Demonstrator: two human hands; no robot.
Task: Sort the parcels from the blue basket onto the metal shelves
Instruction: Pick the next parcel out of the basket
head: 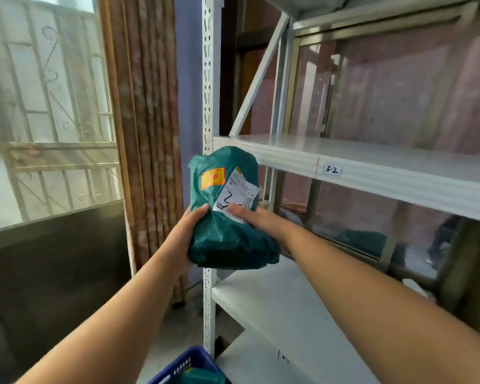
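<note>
One parcel (225, 239) grasped by left hand (184, 233), right hand (257, 219) fingers, shelf post (209, 79) behind

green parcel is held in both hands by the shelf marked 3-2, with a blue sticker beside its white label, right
Not blue: the head view shows the sticker beside the white label is orange. The rest holds: left hand and right hand hold the green parcel by the shelf marked 3-2.

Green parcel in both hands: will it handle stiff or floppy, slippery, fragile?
Probably soft and floppy: the green parcel is creased and dents under the left hand and right hand. Likely a bit slippery, since the wrap looks like smooth plastic. Its orange sticker may warn of fragility, though it is unreadable.
</note>
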